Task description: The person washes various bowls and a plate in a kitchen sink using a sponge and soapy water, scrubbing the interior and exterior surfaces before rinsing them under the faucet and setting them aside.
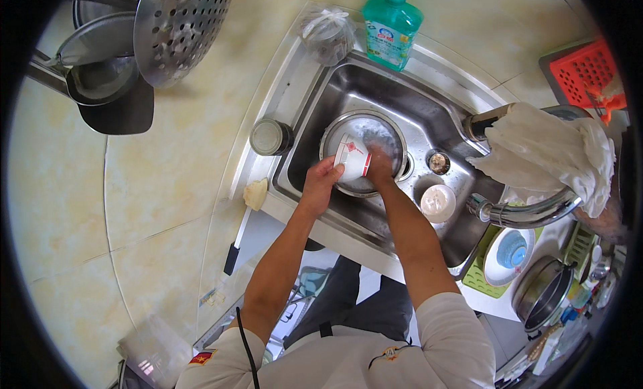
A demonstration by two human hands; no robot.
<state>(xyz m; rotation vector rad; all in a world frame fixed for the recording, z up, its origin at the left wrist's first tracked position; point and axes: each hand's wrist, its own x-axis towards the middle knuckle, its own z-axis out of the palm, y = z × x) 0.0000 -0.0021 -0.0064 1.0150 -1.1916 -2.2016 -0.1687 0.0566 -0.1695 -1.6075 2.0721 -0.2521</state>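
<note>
My left hand grips the base side of a white bowl with red patterns, tilted over a round metal basin of water in the stainless steel sink. My right hand is partly in the basin at the bowl's red-banded rim; its fingers are blurred and partly hidden, so its hold cannot be told. Right of the basin, a small white bowl stands in the sink, below a small round drain fitting or cup.
A green detergent bottle, a tied plastic bag and a lidded jar stand along the sink's ledge. A cloth drapes over the faucet. A green rack holds dishes. Metal utensils hang upper left.
</note>
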